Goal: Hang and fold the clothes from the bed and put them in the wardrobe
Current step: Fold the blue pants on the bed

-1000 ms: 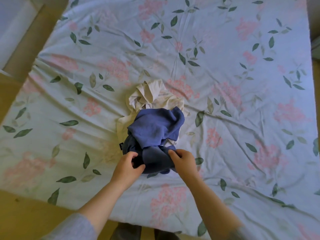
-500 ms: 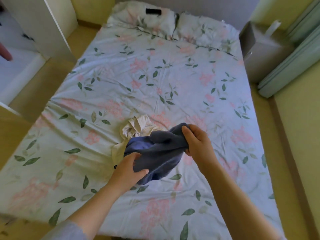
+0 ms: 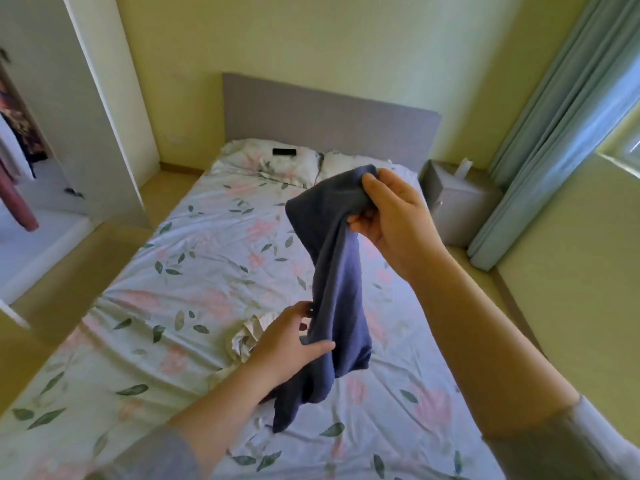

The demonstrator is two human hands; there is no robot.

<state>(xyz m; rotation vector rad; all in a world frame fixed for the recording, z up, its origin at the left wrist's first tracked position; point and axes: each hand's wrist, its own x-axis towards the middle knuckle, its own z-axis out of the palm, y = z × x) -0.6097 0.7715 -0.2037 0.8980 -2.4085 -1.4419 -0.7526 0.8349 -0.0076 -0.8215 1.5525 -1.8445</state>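
The bed fills most of the view, covered by a pale sheet printed with pink flowers and green leaves, and a grey headboard stands against the yellow wall behind it. To the left is the white wardrobe, open, with a few clothes hanging inside. A blue-green curtain hangs at the right, and a grey bedside cabinet sits in the corner below it. Two pillows lie at the head of the bed.

A blue garment is held up over the middle of the bed, hanging long and bunched, and its lowest end reaches the sheet. The right hand is raised and pinches the top edge between thumb and curled fingers. The left hand is lower and grips the garment partway down, its thumb lying across the front.

A crumpled cream garment lies on the sheet, partly hidden behind the left hand. A small dark flat object rests on the left pillow.
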